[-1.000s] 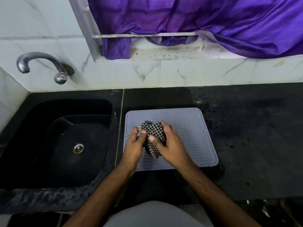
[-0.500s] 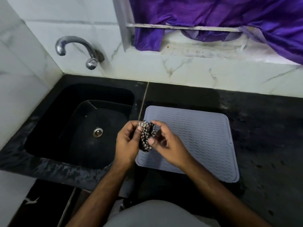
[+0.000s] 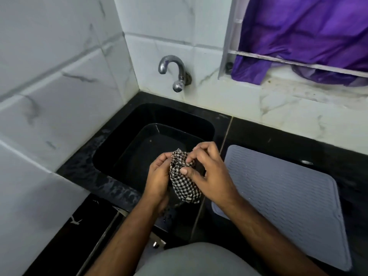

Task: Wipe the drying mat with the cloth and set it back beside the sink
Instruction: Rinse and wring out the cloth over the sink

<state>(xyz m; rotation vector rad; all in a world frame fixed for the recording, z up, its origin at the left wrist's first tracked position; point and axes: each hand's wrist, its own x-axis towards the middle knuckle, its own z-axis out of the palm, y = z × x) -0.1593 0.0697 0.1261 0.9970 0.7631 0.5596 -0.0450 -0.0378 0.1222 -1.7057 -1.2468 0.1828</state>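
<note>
A bunched black-and-white checked cloth (image 3: 184, 182) hangs between both hands over the right part of the black sink (image 3: 123, 144). My left hand (image 3: 158, 180) grips its left side with curled fingers. My right hand (image 3: 209, 172) pinches the top of the cloth with thumb and fingertips. The grey ribbed drying mat (image 3: 288, 200) lies flat on the black counter to the right of the sink, nothing on it. Its near left corner is hidden by my right forearm.
A chrome tap (image 3: 175, 72) juts from the white tiled wall above the sink. A purple curtain (image 3: 298, 36) hangs over a window ledge at the upper right. The black counter (image 3: 288, 136) runs behind and around the mat. A tiled side wall stands at the left.
Both hands carried the cloth left, off the mat and over the sink. The view swung left too, so the mat now sits at the right.
</note>
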